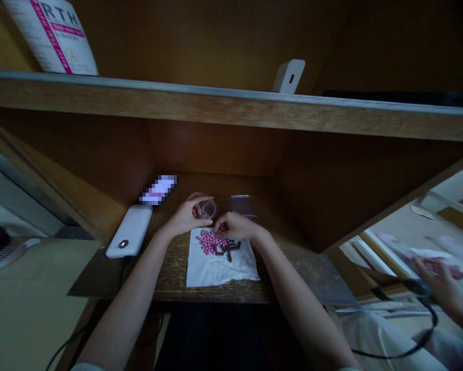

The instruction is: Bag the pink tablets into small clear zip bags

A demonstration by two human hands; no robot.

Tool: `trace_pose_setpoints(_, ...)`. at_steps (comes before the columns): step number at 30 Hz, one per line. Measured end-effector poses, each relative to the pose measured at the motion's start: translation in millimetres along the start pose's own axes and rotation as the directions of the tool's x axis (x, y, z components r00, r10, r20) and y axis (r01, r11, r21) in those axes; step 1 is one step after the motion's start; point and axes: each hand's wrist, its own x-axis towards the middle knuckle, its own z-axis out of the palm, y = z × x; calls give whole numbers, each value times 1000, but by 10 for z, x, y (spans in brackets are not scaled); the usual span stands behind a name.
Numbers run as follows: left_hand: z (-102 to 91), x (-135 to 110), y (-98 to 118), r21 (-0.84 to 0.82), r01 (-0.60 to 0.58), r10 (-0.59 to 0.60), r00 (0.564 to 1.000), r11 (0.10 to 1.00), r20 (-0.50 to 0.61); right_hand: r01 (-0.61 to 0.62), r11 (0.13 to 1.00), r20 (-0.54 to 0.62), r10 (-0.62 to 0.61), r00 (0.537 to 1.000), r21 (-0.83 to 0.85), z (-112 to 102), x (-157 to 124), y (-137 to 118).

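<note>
My left hand [184,215] grips a small clear plastic bag [209,209], its mouth spread wide between thumb and fingers. Close beside it, my right hand [234,225] is in a pinch just over the far edge of a pile of pink tablets [208,242]. Whatever lies between those fingertips is too small to make out. Several dark brown capsules [229,251] lie at the right of the tablets. Both kinds rest on a white paper napkin [219,272]. Behind my right hand another clear plastic bag [242,205] lies flat on the wood.
A white power bank [130,232] with a cable and a blurred-out phone [159,189] sit at the left. Overhead, a shelf [231,111] carries a white charger [289,76] and a labelled white container [57,38]. At far right another person's hand [440,286] works over reddish pieces.
</note>
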Motion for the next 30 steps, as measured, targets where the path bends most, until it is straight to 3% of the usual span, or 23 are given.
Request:
trace_pose_setpoints(4, 6, 4, -45, 8, -29, 29, 1000, 1000, -8, 10, 992, -18, -8, 1000, 123, -43, -25, 12)
trace_pose_setpoints(7, 7, 8, -98, 19, -63, 64, 997, 998, -41, 41, 947, -149, 7, 989, 320, -151, -88, -35)
trace_pose_setpoints(12, 50, 15, -88, 59, -98, 103, 991, 993, -80, 155, 907, -497, 67, 865, 391, -212, -103, -187)
trace_pose_setpoints(14, 78, 18, -66, 58, -95, 99, 993, 994, -71, 159, 923, -529, 55, 847, 351, -156, -56, -235)
trace_pose_setpoints(18, 102, 26, -51, 48, -104, 108, 991, 993, -77, 138, 957, -516, 13, 857, 254, -59, 16, -254)
trace_pose_setpoints(22, 69, 35, -78, 20, -83, 85, 985, 996, -151, 37, 992, -600, 45, 799, 124, -60, -29, -148)
trace_pose_setpoints(24, 46, 41, -106, 6, -50, 50, 977, 999, -207, -43, 998, -563, 16, 827, -35, -47, -85, -51)
trace_pose_setpoints(27, 23, 51, -159, -8, -21, 18, 956, 1000, -294, -173, 936, -413, 33, 910, -307, 10, -183, 122)
trace_pose_setpoints(30, 20, 60, -199, -69, 4, -26, 946, 998, -323, -270, 878, -362, 122, 924, -394, 42, -284, 275)
